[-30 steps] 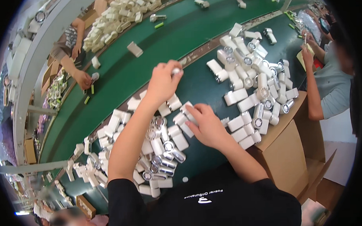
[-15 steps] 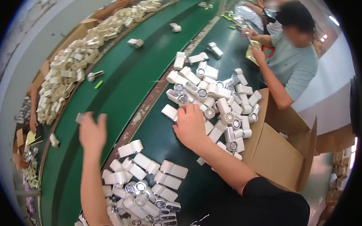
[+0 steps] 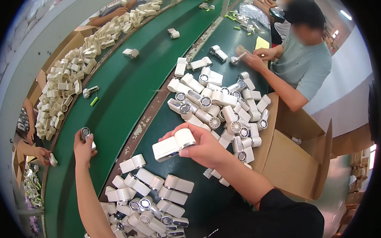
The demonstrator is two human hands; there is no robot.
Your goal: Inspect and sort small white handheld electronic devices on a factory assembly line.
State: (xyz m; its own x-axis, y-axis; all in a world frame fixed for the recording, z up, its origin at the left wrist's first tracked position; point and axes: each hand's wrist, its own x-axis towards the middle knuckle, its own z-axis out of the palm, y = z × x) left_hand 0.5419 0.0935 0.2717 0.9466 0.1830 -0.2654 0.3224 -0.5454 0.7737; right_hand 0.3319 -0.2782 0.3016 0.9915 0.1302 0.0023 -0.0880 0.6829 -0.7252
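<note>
My right hand (image 3: 209,147) is closed round a white handheld fan (image 3: 168,147), gripping it by its round head end, above the dark green table. Over the green conveyor belt, my left hand (image 3: 83,151) has its fingers wrapped round a handheld fan (image 3: 86,133) with a silvery face. Just beyond my right hand lies a heap of white handheld fans (image 3: 205,101), jumbled, some with the round grille up. Nearer to me, between my forearms, is a second group of handheld fans (image 3: 176,183), partly in rows.
An open cardboard box (image 3: 290,166) stands at the right table edge. A co-worker (image 3: 301,58) sits beyond it, handling a part. Across the conveyor belt (image 3: 114,96) runs a long heap of cream shells (image 3: 67,73), with other workers' hands nearby. Scattered fans and a green cylinder (image 3: 94,101) ride the belt.
My right hand has lifted a fan from the far heap and brought it nearer. My left hand has drawn back slightly, its fan now showing. Pieces on the belt have shifted toward the lower left.
</note>
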